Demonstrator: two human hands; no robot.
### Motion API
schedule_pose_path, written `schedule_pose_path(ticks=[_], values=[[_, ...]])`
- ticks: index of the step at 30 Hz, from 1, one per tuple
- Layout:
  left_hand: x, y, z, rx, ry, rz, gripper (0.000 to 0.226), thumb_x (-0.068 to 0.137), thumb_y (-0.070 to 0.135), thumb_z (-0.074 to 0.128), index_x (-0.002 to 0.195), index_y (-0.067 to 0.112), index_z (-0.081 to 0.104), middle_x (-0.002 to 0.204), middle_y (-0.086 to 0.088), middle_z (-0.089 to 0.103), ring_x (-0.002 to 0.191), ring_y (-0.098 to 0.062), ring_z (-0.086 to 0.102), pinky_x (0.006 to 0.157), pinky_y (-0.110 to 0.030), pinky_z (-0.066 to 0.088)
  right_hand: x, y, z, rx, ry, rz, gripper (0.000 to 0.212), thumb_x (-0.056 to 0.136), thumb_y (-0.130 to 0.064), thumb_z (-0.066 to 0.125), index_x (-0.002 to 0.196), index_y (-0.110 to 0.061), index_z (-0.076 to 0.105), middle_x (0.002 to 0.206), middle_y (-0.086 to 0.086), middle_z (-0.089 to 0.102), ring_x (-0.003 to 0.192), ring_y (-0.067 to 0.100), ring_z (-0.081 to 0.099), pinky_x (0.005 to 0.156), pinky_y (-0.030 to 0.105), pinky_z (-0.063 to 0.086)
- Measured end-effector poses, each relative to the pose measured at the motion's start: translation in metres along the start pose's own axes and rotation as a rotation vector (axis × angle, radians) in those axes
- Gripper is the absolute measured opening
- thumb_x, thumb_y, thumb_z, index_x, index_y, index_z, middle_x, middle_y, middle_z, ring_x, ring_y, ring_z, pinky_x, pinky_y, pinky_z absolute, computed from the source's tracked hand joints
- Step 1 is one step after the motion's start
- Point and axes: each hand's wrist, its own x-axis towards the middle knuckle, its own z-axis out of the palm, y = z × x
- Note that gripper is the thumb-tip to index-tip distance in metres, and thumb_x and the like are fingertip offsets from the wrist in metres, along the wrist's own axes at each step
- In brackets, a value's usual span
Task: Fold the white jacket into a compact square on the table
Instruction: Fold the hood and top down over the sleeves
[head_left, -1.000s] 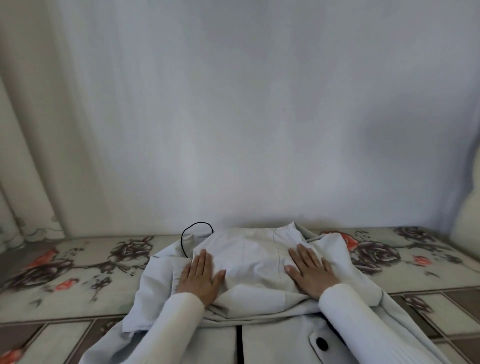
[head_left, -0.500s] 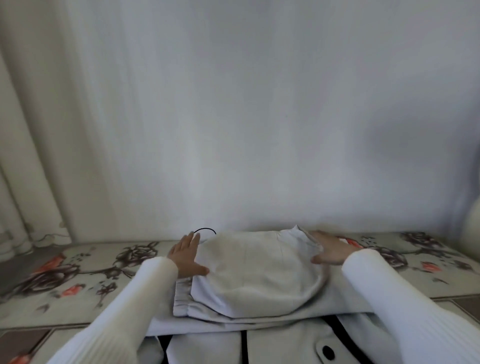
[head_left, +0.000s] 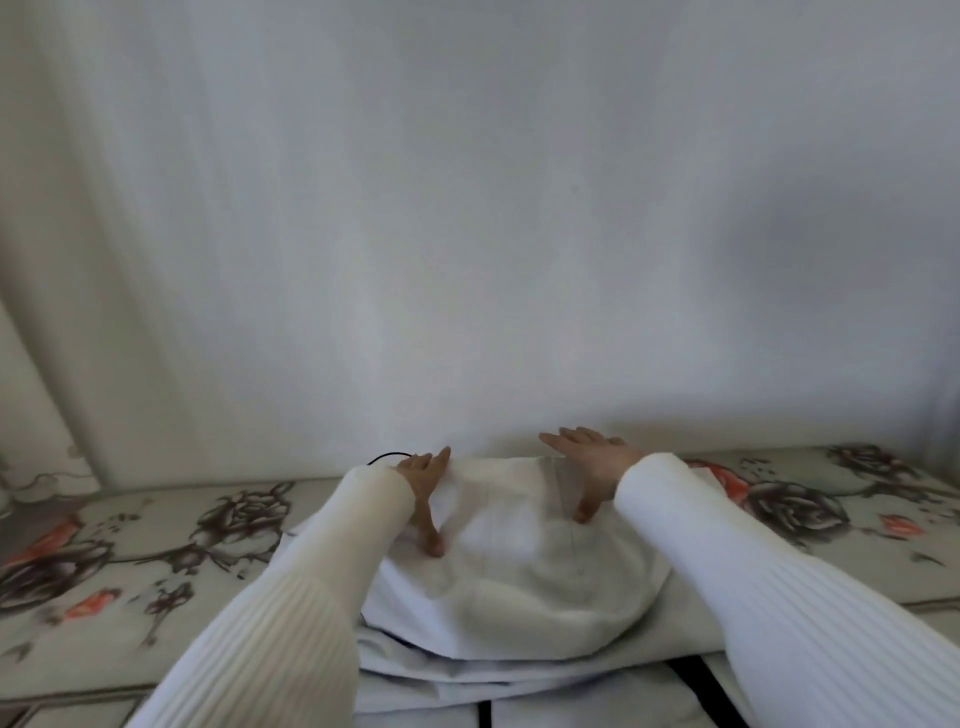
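Observation:
The white jacket lies bunched in a rounded, partly folded heap on the table, with black trim showing along its near edge. My left hand rests on the heap's far left edge, fingers stretched over the edge and thumb pointing back along the fabric. On the far right edge sits my right hand, fingers spread and thumb pressed down on the cloth. Neither hand visibly pinches the fabric. Both arms wear white ribbed sleeves that cover the jacket's sides.
A flowered cloth with dark and red roses covers the table. A thin black cord loop shows behind my left wrist. A pale curtain hangs close behind the table's far edge.
Both hands have slid from the middle of the jacket out to its sides and then up to its far edge. The jacket's sides have been tucked in, leaving a narrower heap.

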Motion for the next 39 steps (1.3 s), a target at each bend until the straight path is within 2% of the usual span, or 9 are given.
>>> schedule_pose_path(ticks=[6,10,13,16,20,26,30,34,39], values=[[0.023,-0.001,0.009,0.07,-0.048,-0.056,0.137,0.058,0.052,0.08,0.144,0.037,-0.026,0.158,0.003,0.011,0.144,-0.027,0.024,0.112,-0.046,0.03,0.024,0.006,0.026,-0.111,-0.072,0.02,0.123,0.065,-0.038,0.08,0.15,-0.028,-0.008,0.161,0.002,0.004,0.149,0.021,0.002,0.119,0.044,0.005],[0.033,-0.003,0.013,0.004,-0.087,-0.075,0.136,0.054,0.05,0.084,0.144,0.042,-0.019,0.155,0.002,0.024,0.138,-0.031,0.035,0.107,-0.048,0.039,0.034,0.009,0.023,-0.167,-0.131,0.069,0.126,0.059,-0.047,0.081,0.15,-0.034,-0.004,0.154,0.008,0.028,0.143,0.029,0.025,0.118,0.045,0.015],[0.035,-0.005,0.014,-0.042,-0.106,-0.114,0.131,0.048,0.052,0.084,0.142,0.046,-0.007,0.148,-0.006,0.037,0.128,-0.036,0.044,0.101,-0.052,0.043,0.034,0.002,0.019,-0.186,-0.149,0.091,0.109,0.057,-0.049,0.081,0.147,-0.03,0.021,0.149,0.008,0.039,0.136,0.035,0.034,0.114,0.047,0.028],[0.036,-0.005,0.016,-0.061,-0.108,-0.123,0.12,0.047,0.051,0.083,0.141,0.038,0.011,0.145,-0.004,0.04,0.128,-0.034,0.044,0.103,-0.052,0.041,0.031,-0.006,0.018,-0.248,-0.179,0.101,0.088,0.064,-0.048,0.076,0.14,-0.027,0.038,0.147,0.003,0.042,0.138,0.033,0.031,0.114,0.044,0.023],[0.036,-0.001,0.019,-0.078,-0.083,-0.077,0.088,0.053,0.042,0.084,0.131,0.023,0.045,0.135,-0.001,0.053,0.122,-0.025,0.051,0.104,-0.045,0.042,0.028,-0.01,0.018,-0.213,-0.154,0.15,0.067,0.068,-0.044,0.074,0.127,-0.026,0.049,0.134,0.001,0.053,0.131,0.03,0.037,0.104,0.036,0.035],[0.03,0.002,0.027,-0.059,0.06,-0.104,0.067,0.051,0.049,0.078,0.109,0.019,0.062,0.111,-0.003,0.068,0.103,-0.024,0.064,0.086,-0.031,0.051,0.02,-0.011,0.025,-0.11,-0.019,0.172,0.056,0.059,-0.038,0.079,0.109,-0.021,0.061,0.116,0.004,0.065,0.105,0.026,0.064,0.074,0.028,0.043],[0.023,0.003,0.035,-0.059,0.146,-0.099,0.06,0.055,0.053,0.074,0.106,0.025,0.062,0.114,-0.001,0.067,0.105,-0.023,0.063,0.091,-0.034,0.05,0.009,-0.011,0.029,-0.076,0.03,0.138,0.043,0.066,-0.034,0.073,0.106,-0.021,0.063,0.114,0.003,0.067,0.102,0.025,0.064,0.073,0.028,0.042],[0.011,0.006,0.038,-0.008,0.231,-0.079,0.059,0.064,0.05,0.071,0.117,0.025,0.057,0.121,-0.002,0.063,0.112,-0.025,0.06,0.091,-0.035,0.046,-0.006,-0.012,0.032,-0.077,0.122,0.095,0.047,0.072,-0.03,0.071,0.115,-0.017,0.061,0.121,0.006,0.065,0.109,0.027,0.062,0.087,0.033,0.048],[-0.01,0.008,0.036,-0.011,0.318,-0.056,0.066,0.07,0.042,0.07,0.126,0.021,0.041,0.126,-0.006,0.059,0.117,-0.029,0.057,0.093,-0.037,0.045,-0.027,-0.008,0.026,-0.166,0.18,0.037,0.053,0.08,-0.033,0.064,0.129,-0.017,0.05,0.132,0.008,0.058,0.12,0.027,0.056,0.098,0.036,0.042]])
